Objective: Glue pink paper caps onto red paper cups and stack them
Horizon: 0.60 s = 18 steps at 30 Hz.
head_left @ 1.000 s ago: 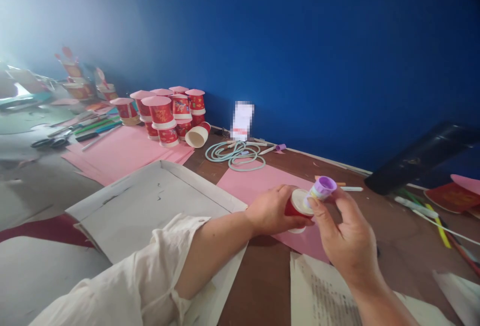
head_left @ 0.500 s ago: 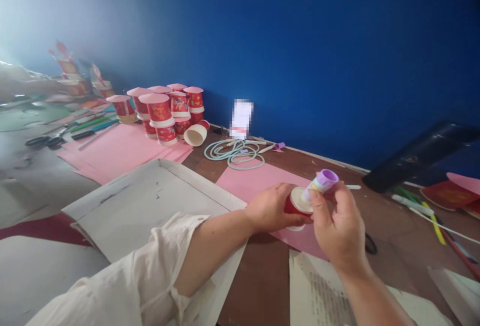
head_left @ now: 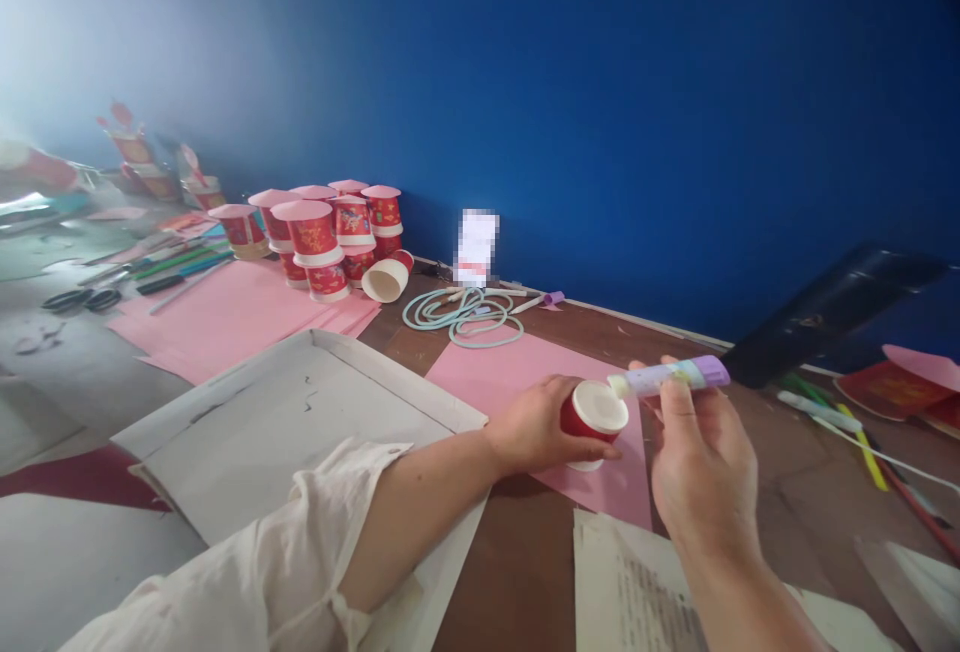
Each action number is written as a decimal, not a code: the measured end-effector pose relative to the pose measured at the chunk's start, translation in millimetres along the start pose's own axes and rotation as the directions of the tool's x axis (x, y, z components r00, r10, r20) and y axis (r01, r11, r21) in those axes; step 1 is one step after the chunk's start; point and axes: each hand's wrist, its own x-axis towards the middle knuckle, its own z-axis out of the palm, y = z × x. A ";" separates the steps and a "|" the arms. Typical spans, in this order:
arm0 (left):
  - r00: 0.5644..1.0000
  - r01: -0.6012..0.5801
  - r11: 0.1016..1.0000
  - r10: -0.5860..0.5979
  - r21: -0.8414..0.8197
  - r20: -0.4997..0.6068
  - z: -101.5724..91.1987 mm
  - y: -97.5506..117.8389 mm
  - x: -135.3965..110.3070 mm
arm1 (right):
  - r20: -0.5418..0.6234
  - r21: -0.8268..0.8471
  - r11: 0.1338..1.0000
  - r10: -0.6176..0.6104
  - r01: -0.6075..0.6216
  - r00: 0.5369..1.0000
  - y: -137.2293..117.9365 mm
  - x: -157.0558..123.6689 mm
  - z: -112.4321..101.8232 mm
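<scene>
Past pink-topped paper cups (head_left: 311,232) and a shallow-walled white tray (head_left: 300,432), the left hand (head_left: 534,427) grips a round-ended red cup (head_left: 600,406) over smooth pink paper (head_left: 487,367), and the right hand (head_left: 705,462) pinches a tubular purple glue stick (head_left: 651,378) beside it.

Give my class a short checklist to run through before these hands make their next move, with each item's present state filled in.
1. Left hand has its grip around the red cup: ok.
2. Right hand holds the purple glue stick: ok.
3. Pale tip uncovered and pointing toward the cup: ok.
4. Tip clear of the cup's rim: cannot tell; they overlap in this view.
5. Cup resting on the pink sheet: cannot tell; the hand hides part of it.
6. Loose cup beside the stacked cups standing upright: not ok, it lies on its side.
</scene>
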 end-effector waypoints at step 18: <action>1.000 -0.022 0.997 0.022 0.076 0.001 2.0 -0.4 0.4 | 0.118 -0.275 0.905 -0.302 0.324 0.946 -7.5 -5.4 11.7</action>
